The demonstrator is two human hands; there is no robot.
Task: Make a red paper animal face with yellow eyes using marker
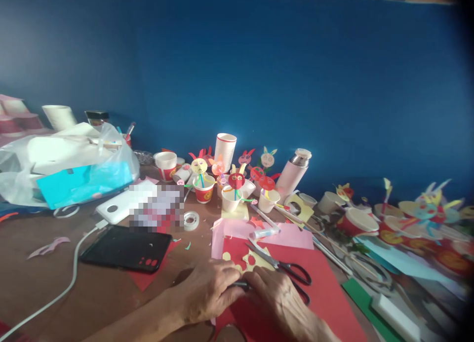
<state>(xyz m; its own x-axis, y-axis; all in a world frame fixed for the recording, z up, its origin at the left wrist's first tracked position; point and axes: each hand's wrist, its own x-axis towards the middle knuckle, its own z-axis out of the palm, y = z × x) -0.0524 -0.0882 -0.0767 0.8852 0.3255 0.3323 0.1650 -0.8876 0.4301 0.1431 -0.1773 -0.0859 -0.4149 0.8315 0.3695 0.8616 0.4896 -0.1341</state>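
Near the middle, over red paper (326, 292), our left hand (207, 288) and right hand (278, 292) close their fingers on a slim dark rod (241, 284), mostly hidden. Scissors (274, 263) lie just beyond our right fingers; leftward, the brown table (111, 297) gives us room toward the white cable (75, 263).

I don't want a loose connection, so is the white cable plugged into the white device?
Plugged in, it appears: the plug of the white cable meets the white device with no visible gap.
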